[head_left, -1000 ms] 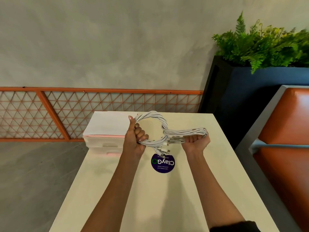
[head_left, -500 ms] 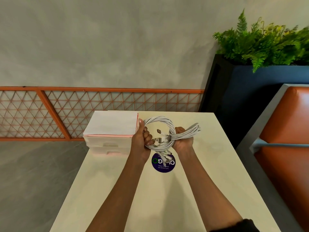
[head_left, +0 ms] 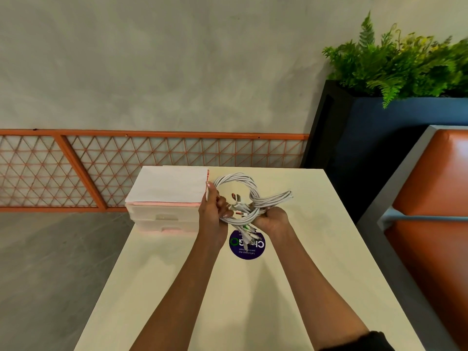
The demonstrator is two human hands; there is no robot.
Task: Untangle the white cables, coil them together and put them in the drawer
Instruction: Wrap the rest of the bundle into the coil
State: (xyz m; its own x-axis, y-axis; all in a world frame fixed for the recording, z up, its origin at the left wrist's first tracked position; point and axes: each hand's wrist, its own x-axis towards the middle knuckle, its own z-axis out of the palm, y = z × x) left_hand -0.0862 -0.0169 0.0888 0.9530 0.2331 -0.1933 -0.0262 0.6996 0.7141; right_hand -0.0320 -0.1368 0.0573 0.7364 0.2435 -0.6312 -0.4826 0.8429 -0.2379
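Cream table against a grey concrete wall, orange lattice rail behind it, planter and an orange bench off to your right. The white cables are off the table, held up between both hands over its far end, just above a purple sticker. They are wound into one round loop standing roughly face-on to you. Your left hand has its fingers curled round the loop's left side with the thumb up along it. Your right hand is closed round the lower right, where the strands cross. A doubled tail is not yet wrapped in and sticks out past your right hand, its long axis running right and slightly away from you. Several plug ends poke into the loop's middle, and more hang below it toward the sticker. The drawer unit sits on the table's far left corner, just beside your left hand and touching or nearly touching its back, I can't tell which. Its two drawer fronts face you and both look closed. So the bundle goes left, and your left hand is the nearer one to pull a drawer. The tail probably needs tucking in first, and your right hand would have to carry the whole coil alone.
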